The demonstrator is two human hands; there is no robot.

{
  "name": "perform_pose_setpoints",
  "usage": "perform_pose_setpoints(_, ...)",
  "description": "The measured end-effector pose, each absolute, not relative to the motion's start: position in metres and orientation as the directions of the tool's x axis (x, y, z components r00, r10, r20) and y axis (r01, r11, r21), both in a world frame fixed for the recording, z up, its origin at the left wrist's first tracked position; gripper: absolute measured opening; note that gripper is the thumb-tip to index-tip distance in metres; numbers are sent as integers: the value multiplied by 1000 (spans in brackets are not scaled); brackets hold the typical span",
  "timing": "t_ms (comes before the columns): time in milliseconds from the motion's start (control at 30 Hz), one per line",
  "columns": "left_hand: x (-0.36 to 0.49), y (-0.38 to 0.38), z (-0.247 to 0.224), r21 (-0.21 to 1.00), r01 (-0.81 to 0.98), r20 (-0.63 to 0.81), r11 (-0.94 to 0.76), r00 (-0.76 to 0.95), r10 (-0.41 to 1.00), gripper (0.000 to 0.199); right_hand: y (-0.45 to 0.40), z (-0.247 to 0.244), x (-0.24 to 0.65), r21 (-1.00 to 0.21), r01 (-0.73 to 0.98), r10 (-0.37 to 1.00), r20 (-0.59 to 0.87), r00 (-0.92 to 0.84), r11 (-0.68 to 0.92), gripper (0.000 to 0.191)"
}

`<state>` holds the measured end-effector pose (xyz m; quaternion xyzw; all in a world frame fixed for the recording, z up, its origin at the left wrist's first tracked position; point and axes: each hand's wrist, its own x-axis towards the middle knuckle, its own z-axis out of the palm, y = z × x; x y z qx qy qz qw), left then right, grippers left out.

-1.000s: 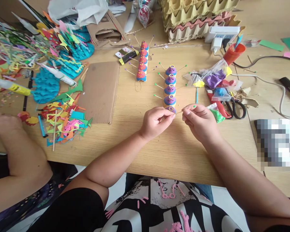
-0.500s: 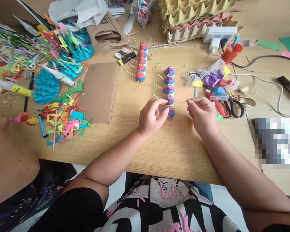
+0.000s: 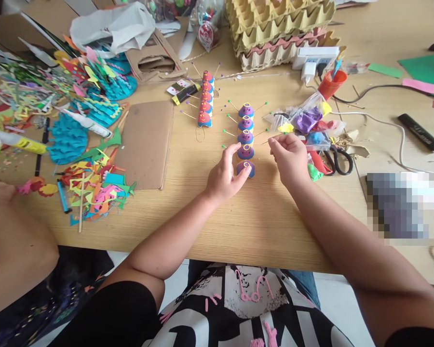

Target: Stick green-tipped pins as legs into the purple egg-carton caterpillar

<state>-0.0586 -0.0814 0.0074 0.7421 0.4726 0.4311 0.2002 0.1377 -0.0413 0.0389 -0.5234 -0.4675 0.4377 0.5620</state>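
A row of purple and blue egg-carton humps with yellow rings and small faces, a caterpillar figure (image 3: 246, 124), stands on the table. Toothpicks with green ball tips stick out from both its sides. My left hand (image 3: 224, 176) is at its near end, thumb and forefinger spread, the thumb against the nearest hump. To the right of the figure, my right hand (image 3: 291, 159) pinches a toothpick (image 3: 264, 142) whose bare point faces the figure. A second caterpillar figure (image 3: 205, 103), red and blue with purple-tipped toothpicks, stands farther back on the left.
Cardboard (image 3: 144, 144) and coloured paper scraps (image 3: 101, 188) lie to the left, near another person's arm (image 3: 18, 231). Bagged clay (image 3: 307, 118), scissors (image 3: 338, 161) and an orange cup (image 3: 332, 86) are to the right. Egg trays (image 3: 278, 29) are stacked behind.
My left forefinger has lifted off the humps, while the thumb stays by the nearest one. My right hand still holds the toothpick, slightly closer to the figure. The view has shifted slightly.
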Motion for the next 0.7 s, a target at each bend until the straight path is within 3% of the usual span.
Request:
perform_pose_setpoints(233,-59,-82,6,738,509,407,-444,190,893,59,-37,21,136,-992,84,988,103,112,93,22)
perform_pose_setpoints(700,-60,-83,6,765,480,389,-430,187,902,59,-33,20,138,-994,77,997,83,-1,82,22)
